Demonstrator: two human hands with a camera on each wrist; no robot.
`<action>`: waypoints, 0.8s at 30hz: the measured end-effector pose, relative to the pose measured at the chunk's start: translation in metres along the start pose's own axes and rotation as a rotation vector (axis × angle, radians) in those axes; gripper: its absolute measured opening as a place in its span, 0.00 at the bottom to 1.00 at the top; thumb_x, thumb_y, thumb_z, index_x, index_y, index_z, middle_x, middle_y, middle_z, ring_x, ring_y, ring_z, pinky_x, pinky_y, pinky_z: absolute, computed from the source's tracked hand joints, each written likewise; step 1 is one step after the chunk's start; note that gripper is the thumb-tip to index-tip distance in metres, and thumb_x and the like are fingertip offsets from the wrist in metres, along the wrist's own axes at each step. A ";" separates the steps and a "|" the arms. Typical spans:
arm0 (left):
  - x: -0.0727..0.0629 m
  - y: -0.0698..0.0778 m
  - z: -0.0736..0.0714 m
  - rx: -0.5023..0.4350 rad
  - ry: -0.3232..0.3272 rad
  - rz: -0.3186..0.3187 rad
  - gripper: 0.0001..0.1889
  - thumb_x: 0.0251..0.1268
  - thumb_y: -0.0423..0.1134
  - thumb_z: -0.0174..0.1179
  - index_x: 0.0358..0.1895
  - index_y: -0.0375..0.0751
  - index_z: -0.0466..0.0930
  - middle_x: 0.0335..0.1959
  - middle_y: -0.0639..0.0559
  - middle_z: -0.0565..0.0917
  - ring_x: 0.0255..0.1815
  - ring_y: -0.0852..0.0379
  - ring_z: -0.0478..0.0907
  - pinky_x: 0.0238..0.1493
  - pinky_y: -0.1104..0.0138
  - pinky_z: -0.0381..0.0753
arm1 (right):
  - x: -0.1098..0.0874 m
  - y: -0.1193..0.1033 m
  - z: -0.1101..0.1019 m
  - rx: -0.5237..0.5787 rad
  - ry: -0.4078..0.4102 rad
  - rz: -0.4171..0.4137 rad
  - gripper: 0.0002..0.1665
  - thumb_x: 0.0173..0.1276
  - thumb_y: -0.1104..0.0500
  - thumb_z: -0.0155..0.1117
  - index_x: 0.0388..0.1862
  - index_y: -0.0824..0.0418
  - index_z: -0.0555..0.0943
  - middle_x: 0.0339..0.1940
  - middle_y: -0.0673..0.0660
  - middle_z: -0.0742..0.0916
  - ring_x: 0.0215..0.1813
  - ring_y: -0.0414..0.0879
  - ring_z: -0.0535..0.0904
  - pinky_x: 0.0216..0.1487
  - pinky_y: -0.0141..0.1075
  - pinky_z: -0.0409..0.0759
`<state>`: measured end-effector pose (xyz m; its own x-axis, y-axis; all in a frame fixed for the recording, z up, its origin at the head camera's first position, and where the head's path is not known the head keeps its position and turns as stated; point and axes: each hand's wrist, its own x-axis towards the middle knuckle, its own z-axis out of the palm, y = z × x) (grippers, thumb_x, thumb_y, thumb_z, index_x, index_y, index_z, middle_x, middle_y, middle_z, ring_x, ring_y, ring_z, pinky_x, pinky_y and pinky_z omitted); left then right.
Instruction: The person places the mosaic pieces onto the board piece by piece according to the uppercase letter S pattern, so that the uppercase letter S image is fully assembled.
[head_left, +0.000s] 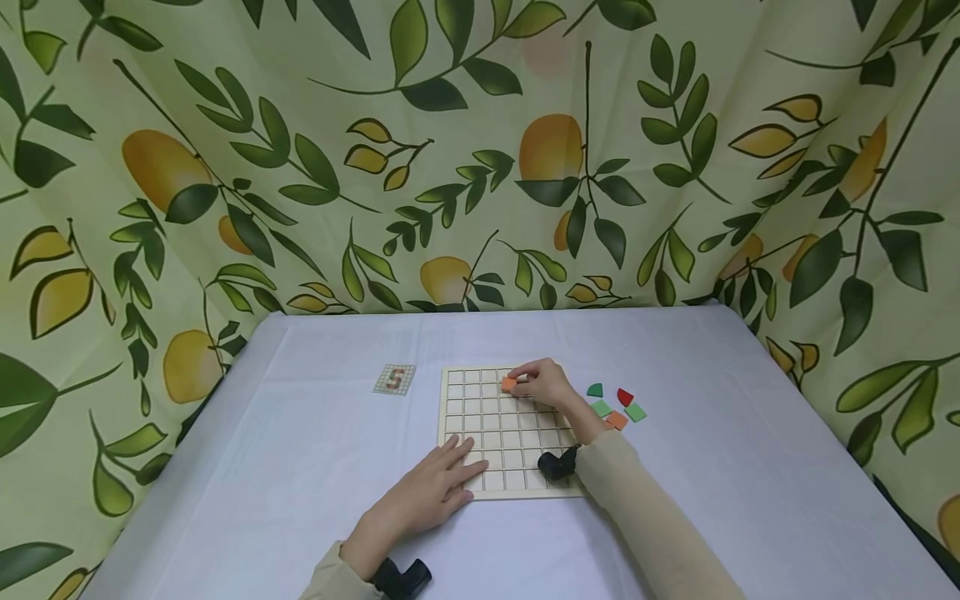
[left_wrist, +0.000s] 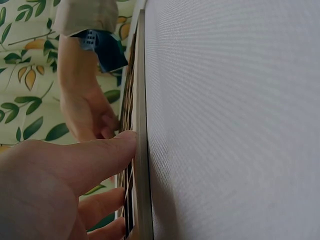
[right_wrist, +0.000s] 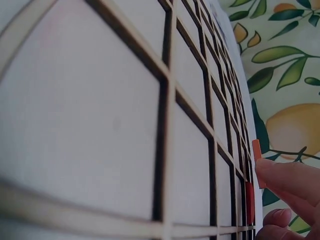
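1. The right hand (head_left: pixel 546 385) pinches a flat orange square tile (head_left: pixel 509 384) between thumb and fingers; the tile is at the far side of the pale wooden grid board (head_left: pixel 491 419), and whether it touches the board I cannot tell.
2. The left hand (head_left: pixel 433 490) lies at the board's near left corner, fingers spread over the cells — its thumb (left_wrist: pixel 112 152) rests at the near rim.
3. The right wrist view shows a red piece (right_wrist: pixel 250 202) at the lattice, close to the orange tile.
4. To the right of the board, near the right forearm, lie a dark green rounded piece (head_left: pixel 595 390), a red rounded piece (head_left: pixel 625 397), two light green squares (head_left: pixel 636 412) and a second orange square (head_left: pixel 617 419).
5. Left of the board's far corner, well apart from both hands, lies a small gridded card with a reddish S-shaped pattern (head_left: pixel 393 379).
6. Everything sits on a worktop under white cloth (head_left: pixel 300 458) — behind it hangs a cream curtain printed with leaves and orange fruit (head_left: pixel 442 192).
7. Both wrists, below beige sleeves (head_left: pixel 652 508), carry black devices (head_left: pixel 557 465).
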<state>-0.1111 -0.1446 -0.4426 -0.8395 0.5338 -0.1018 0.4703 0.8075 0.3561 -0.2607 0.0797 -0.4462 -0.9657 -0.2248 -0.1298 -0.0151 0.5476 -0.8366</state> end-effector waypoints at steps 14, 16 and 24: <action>-0.001 0.001 -0.002 -0.011 0.000 0.002 0.23 0.71 0.46 0.53 0.69 0.55 0.69 0.76 0.46 0.62 0.79 0.42 0.54 0.76 0.48 0.60 | 0.004 0.001 0.005 -0.046 0.019 0.066 0.14 0.60 0.63 0.70 0.46 0.61 0.87 0.13 0.48 0.69 0.20 0.41 0.59 0.23 0.29 0.58; -0.001 0.001 -0.002 -0.012 0.001 -0.001 0.23 0.71 0.47 0.53 0.68 0.56 0.70 0.76 0.46 0.62 0.79 0.42 0.54 0.76 0.47 0.60 | 0.003 0.000 0.005 -0.055 0.018 0.076 0.14 0.60 0.63 0.70 0.46 0.61 0.87 0.14 0.49 0.70 0.21 0.41 0.60 0.24 0.29 0.58; -0.001 0.002 -0.002 -0.017 0.009 0.001 0.23 0.71 0.46 0.53 0.68 0.55 0.70 0.76 0.46 0.62 0.79 0.42 0.54 0.76 0.47 0.61 | 0.004 -0.001 0.006 -0.107 0.006 0.071 0.16 0.58 0.63 0.71 0.47 0.59 0.87 0.17 0.49 0.70 0.24 0.42 0.60 0.25 0.30 0.57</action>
<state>-0.1097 -0.1445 -0.4403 -0.8417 0.5319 -0.0928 0.4664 0.8028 0.3715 -0.2630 0.0737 -0.4487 -0.9669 -0.1774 -0.1833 0.0266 0.6447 -0.7640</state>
